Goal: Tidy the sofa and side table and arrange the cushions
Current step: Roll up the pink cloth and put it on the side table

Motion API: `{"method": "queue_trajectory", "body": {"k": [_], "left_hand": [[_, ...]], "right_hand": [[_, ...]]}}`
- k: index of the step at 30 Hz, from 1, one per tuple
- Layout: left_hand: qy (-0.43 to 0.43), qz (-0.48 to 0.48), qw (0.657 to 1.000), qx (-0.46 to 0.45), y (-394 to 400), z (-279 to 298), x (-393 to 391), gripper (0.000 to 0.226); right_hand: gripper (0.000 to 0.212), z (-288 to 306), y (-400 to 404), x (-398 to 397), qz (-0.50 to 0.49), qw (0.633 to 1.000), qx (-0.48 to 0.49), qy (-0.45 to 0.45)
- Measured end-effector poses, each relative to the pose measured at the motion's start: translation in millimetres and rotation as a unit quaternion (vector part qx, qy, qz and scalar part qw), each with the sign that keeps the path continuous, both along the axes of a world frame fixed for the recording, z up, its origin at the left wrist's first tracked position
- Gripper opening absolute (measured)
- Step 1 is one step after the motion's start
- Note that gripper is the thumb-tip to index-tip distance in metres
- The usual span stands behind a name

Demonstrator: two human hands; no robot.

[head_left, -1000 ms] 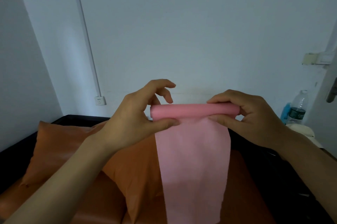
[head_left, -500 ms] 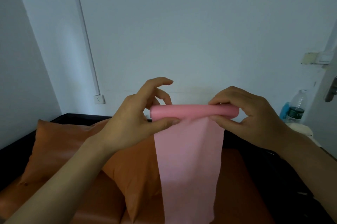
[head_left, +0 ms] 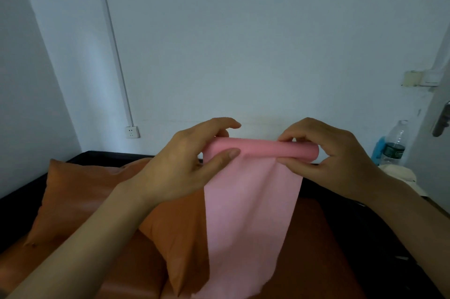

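Hands first: our left hand (head_left: 180, 164) pinches the left end of the rolled top of a pink cloth (head_left: 248, 201) between thumb and fingers, and our right hand (head_left: 333, 159) grips the roll's right end the same way. We hold it up in front of the wall, its loose length hanging down over the orange cushion (head_left: 80, 191) that leans on the dark sofa (head_left: 109, 155). Beside our right wrist we see a plastic water bottle (head_left: 395, 144) standing on the side table.
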State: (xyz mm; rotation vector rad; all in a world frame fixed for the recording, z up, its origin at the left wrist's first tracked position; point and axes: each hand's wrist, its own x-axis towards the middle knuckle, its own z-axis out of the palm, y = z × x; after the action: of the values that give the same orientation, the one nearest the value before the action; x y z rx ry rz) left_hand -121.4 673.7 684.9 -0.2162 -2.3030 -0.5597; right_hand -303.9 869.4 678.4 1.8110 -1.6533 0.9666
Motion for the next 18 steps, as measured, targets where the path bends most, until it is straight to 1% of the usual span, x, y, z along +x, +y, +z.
{"method": "queue_trajectory", "body": {"k": [2, 4, 9, 11, 14, 15, 16, 18], "left_hand": [[-0.002, -0.001, 1.0, -0.014, -1.6, -0.6, -1.1, 0.047], [0.005, -0.004, 1.0, -0.018, -3.7, -0.8, -2.4, 0.05], [0.015, -0.001, 0.999, -0.049, -8.1, -2.4, -4.6, 0.032], [0.008, 0.006, 0.999, -0.047, -7.9, -3.9, -5.5, 0.03], [0.002, 0.025, 0.999, -0.047, -6.3, -4.4, -5.8, 0.031], [-0.001, 0.027, 0.999, -0.038, -6.1, -3.9, -5.7, 0.031], [-0.001, 0.028, 0.999, -0.029, -6.6, -3.2, -5.4, 0.031], [-0.004, 0.024, 1.0, -0.014, -8.5, -1.9, -4.2, 0.032]], "right_hand": [[0.028, -0.7, -0.4, -1.5, -0.004, 1.0, -0.008, 0.008], [0.031, -1.0, 0.3, -2.4, -0.002, 1.0, -0.004, 0.008], [0.035, -1.0, 1.4, -2.6, 0.005, 0.999, 0.023, -0.045], [0.039, -3.4, 2.2, -2.5, 0.008, 0.997, 0.028, -0.075], [0.053, -4.9, 3.0, -3.0, 0.016, 0.992, 0.029, -0.123], [0.055, -3.5, 3.0, -2.5, 0.014, 0.992, 0.025, -0.124], [0.052, -2.0, 2.5, -2.2, 0.013, 0.994, 0.019, -0.109], [0.037, 0.8, 1.5, -2.2, 0.015, 0.998, 0.001, -0.06]]}}
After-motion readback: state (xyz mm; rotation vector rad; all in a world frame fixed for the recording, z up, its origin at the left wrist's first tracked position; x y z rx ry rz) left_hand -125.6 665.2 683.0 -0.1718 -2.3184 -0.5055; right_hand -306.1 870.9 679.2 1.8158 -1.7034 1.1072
